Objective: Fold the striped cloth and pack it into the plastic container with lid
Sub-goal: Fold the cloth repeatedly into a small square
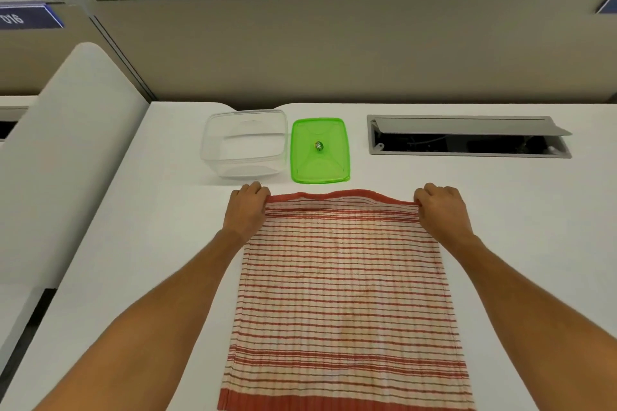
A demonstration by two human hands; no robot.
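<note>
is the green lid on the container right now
No, the green lid lies flat on the table beside the open clear container, to its right.

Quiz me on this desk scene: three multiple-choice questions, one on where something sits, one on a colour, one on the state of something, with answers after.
1. Where is the lid?
A. on the container
B. on the desk, right of the container
C. under the cloth

2. What colour is the lid?
A. green
B. blue
C. black

3. What state is the cloth in?
A. packed in the container
B. rolled into a ball
C. spread flat, far corners held

Answers:
1 B: the lid lies flat on the desk beside the clear container, which stands open.
2 A: it is bright green.
3 C: the left hand and right hand each pinch a far corner of the cloth, which lies open.
</note>
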